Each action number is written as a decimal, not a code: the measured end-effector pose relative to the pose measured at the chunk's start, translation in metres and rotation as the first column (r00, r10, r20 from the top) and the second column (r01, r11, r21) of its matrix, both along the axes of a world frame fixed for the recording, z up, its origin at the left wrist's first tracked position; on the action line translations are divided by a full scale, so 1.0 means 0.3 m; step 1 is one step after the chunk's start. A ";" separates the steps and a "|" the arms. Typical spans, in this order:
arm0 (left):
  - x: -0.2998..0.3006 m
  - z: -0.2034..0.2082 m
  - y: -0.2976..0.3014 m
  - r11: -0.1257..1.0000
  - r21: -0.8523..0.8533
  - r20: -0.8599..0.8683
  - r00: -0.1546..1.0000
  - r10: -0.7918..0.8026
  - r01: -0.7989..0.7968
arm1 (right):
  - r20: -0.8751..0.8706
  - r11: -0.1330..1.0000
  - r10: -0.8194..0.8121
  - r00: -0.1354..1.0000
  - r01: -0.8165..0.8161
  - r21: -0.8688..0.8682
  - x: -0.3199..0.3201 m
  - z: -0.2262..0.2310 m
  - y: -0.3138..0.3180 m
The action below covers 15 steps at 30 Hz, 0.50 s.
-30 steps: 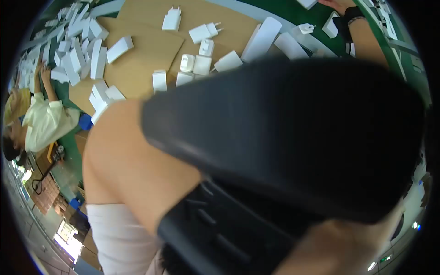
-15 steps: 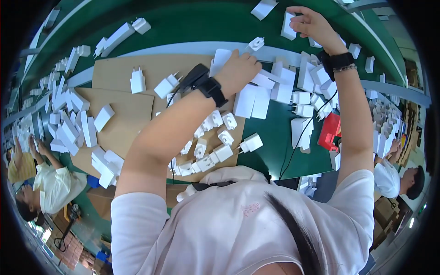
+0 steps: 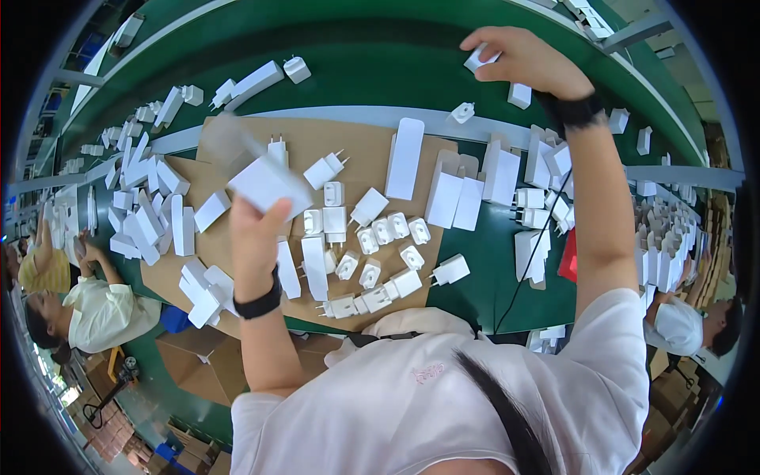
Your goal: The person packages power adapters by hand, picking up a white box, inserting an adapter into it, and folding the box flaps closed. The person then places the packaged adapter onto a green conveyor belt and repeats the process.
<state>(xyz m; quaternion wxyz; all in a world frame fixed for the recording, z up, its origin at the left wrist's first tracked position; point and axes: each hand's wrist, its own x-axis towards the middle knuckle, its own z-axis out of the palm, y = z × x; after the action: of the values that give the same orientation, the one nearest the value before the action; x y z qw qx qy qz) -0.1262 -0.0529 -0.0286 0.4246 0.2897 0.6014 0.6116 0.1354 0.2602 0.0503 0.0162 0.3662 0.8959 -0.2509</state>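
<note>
My left hand (image 3: 257, 245) grips a small white cardboard box (image 3: 271, 188) between thumb and fingers, above the cardboard sheet. At the box's far end is a pale blurred shape, too smeared to make out. At the far right, over the green belt, my right hand (image 3: 529, 62) has its fingers closed round a white box (image 3: 481, 58), partly hidden by them. Several white plug chargers (image 3: 368, 207) lie on the brown cardboard (image 3: 317, 138) between my arms. A tall white box (image 3: 405, 158) rests beyond them, with open-flapped boxes (image 3: 455, 194) to its right.
White boxes are heaped at the left (image 3: 146, 214). More chargers and boxes sit on the green belt (image 3: 380, 55), behind a grey rail (image 3: 340, 112). A black cable (image 3: 518, 237) crosses the table near a red object (image 3: 568, 255). Other people work at both sides.
My left hand has swung left and nearer from the middle boxes and now holds a white box. My right hand has shifted slightly left, still with a white box.
</note>
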 end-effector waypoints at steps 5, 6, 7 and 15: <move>-0.050 -0.020 -0.171 0.977 0.002 0.034 0.977 0.212 -0.213 | 0.392 0.973 0.208 0.896 -0.231 0.010 0.016 -0.324 0.053; -0.044 -0.017 -0.181 0.975 0.004 0.074 0.972 0.223 -0.224 | 0.281 0.981 0.190 0.941 -0.191 -0.025 0.055 -0.404 0.070; -0.037 -0.018 -0.186 0.971 0.005 0.114 0.965 0.235 -0.237 | 0.166 0.986 0.165 0.972 -0.156 -0.065 0.088 -0.469 0.078; 0.126 -0.018 0.010 0.992 -0.010 0.040 0.992 -0.122 0.123 | -0.528 0.786 -0.357 0.770 -0.058 -0.616 0.028 -0.193 -0.144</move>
<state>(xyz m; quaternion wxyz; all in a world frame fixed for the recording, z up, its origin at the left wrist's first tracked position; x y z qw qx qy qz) -0.0885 -0.0500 -0.0341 0.4748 0.3115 0.5778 0.5862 0.1439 0.2169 -0.0076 -0.1852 0.3127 0.6889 -0.6272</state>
